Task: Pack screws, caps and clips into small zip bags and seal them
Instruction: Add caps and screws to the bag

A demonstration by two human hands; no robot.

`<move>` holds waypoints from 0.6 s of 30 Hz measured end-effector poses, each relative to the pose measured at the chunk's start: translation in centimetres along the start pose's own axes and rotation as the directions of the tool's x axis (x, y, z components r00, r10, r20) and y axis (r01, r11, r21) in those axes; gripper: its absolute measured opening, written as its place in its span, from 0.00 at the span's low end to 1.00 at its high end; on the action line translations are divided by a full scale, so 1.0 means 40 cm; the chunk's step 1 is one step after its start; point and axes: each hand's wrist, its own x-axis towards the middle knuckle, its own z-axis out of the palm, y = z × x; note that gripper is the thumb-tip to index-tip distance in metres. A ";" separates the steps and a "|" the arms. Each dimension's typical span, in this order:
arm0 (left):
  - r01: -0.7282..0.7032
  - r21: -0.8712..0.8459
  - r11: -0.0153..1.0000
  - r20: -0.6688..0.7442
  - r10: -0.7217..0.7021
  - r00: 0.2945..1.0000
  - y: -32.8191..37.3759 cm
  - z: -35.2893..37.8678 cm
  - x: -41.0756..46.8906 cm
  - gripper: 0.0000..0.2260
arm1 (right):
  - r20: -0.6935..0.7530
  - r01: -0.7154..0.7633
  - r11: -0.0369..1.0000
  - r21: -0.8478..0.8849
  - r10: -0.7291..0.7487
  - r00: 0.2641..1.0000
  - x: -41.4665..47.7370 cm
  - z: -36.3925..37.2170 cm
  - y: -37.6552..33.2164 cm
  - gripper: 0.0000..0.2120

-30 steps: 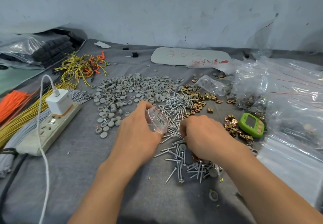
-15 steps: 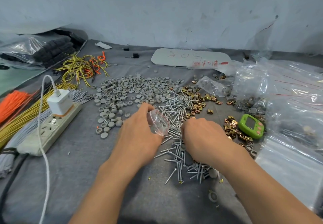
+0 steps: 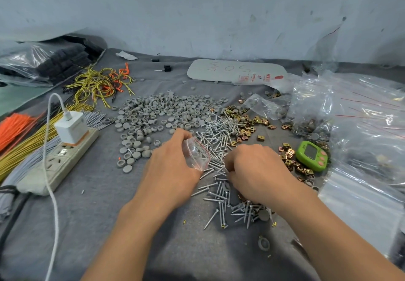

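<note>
My left hand [image 3: 173, 171] grips the small zip bag [image 3: 197, 156], thumb and fingers curled round it, its red-lined mouth gaping toward my right fingers. My right hand [image 3: 256, 169] is knuckles up, fingers curled down onto the screws [image 3: 219, 136]. The tips are hidden, so I can't tell if they pinch any. Screws lie under and just ahead of both hands. Grey caps [image 3: 157, 114] sit ahead-left of my left fingers, brass clips [image 3: 243, 123] ahead of my right fingers. The green timer [image 3: 312, 156] is right of them.

A scuffed pale wall [image 3: 197, 7] stands behind a work surface [image 3: 98, 226], seemingly draped in grey cloth.
</note>
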 end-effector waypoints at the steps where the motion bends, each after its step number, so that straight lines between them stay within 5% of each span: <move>1: -0.001 0.001 1.000 -0.001 0.001 1.000 0.001 0.000 0.000 0.20 | -0.009 -0.017 1.000 0.006 0.017 1.000 0.001 -0.004 0.003 0.06; 6: 0.002 -0.003 1.000 -0.002 -0.002 1.000 0.007 0.004 0.000 0.21 | -0.169 -0.083 0.960 0.268 0.131 0.977 0.005 -0.008 0.011 0.07; 11: -0.010 0.009 1.000 0.000 0.010 1.000 0.023 0.006 -0.002 0.23 | -0.190 0.036 0.616 0.787 0.186 0.964 0.024 0.000 -0.036 0.07; 13: -0.033 0.014 0.999 0.016 0.033 0.999 0.027 0.008 -0.002 0.24 | -0.150 0.036 0.572 0.820 0.153 0.977 0.032 0.006 -0.059 0.09; 18: -0.080 -0.058 0.995 -0.021 0.079 0.997 0.019 0.007 -0.011 0.20 | -0.030 0.041 0.647 0.761 -0.027 0.999 0.041 0.006 -0.074 0.17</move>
